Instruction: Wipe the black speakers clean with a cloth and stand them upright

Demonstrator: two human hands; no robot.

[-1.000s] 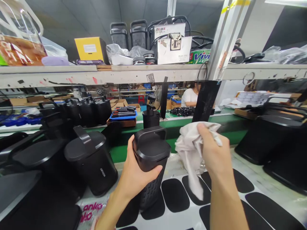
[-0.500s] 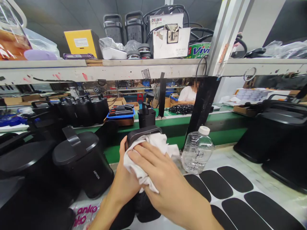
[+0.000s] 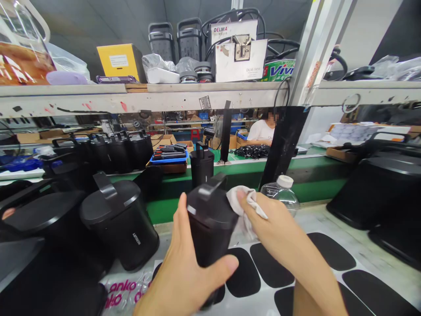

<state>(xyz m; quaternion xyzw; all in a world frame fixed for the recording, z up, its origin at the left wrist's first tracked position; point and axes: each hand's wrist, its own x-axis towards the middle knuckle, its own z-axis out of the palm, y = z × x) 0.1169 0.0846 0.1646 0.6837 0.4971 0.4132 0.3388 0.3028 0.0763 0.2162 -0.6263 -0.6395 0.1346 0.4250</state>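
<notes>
A black portable speaker [image 3: 213,228] with a strap handle on top stands slightly tilted in front of me. My left hand [image 3: 192,263] grips its body, fingers along the left side and thumb across the front. Bunched in my right hand [image 3: 263,210] is a white cloth [image 3: 241,206], pressed at the right edge of the speaker's top. Beneath lies a white sheet with several rounded black pads [image 3: 243,272]. To the left stands another black speaker [image 3: 120,228] with lettering on its side.
More black speakers crowd the left [image 3: 42,215] and right [image 3: 378,184]. A clear bottle [image 3: 284,193] stands behind my right hand. Plastic wrap [image 3: 123,289] with pink print lies at lower left. A shelf [image 3: 184,94] crosses above, and a person [image 3: 261,130] sits beyond.
The speaker has turned more upright, its top now showing. My right hand with the cloth has moved right, off the front, while my left hand's hold now shows at the speaker's left side.
</notes>
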